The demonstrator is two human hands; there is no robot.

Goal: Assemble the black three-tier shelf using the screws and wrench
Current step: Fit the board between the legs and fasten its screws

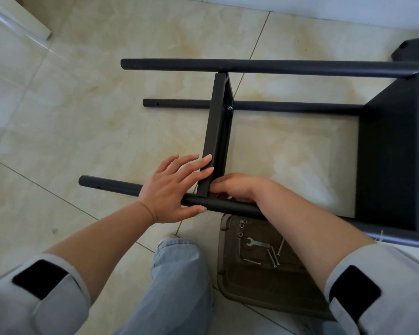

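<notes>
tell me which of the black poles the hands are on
The nearest pole, closest to the person's knees. Both the left hand and right hand rest where the shelf panel meets it; the other two lie untouched.

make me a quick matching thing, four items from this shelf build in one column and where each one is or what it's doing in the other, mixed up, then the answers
Column one:
1. left hand
2. right hand
3. wrench
4. middle shelf panel

Column two:
A. lying in the brown tray among loose screws
B. standing on edge between the poles
C. open, fingers flat against the panel, thumb by the near pole
D. curled in at the joint of panel and near pole

Pairs: 1-C, 2-D, 3-A, 4-B
</notes>
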